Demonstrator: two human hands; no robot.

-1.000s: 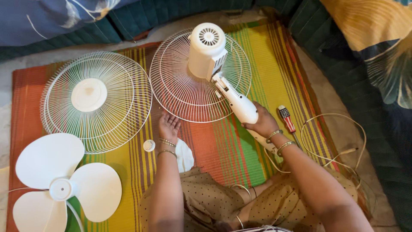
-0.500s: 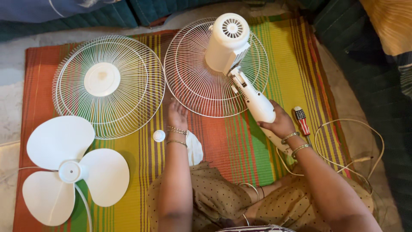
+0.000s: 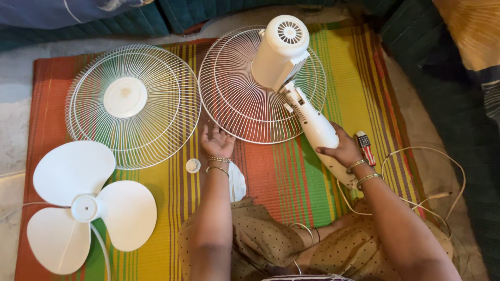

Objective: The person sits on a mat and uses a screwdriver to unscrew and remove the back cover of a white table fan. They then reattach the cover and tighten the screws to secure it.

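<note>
Versus prior frame: your left hand [image 3: 216, 141], open, has reached the rear grille [image 3: 245, 99] rim; right hand [image 3: 345, 151] still grips the fan neck [image 3: 315, 127].

Front grille [image 3: 133, 104]: round white wire guard with solid centre disc, flat at 10 o'clock.
Fan blade [image 3: 86, 205]: three white lobes, at 8 o'clock.
Small cap [image 3: 193, 165]: white, round, just below the grille.
Mat [image 3: 281, 177]: striped orange, green, yellow.
Cord [image 3: 416, 156]: white loops, 4 o'clock.

The fan body [image 3: 291, 78], wire grills [image 3: 133, 106] and blades [image 3: 83, 205] are white; the mat [image 3: 291, 177] has orange, yellow, green stripes.
</note>
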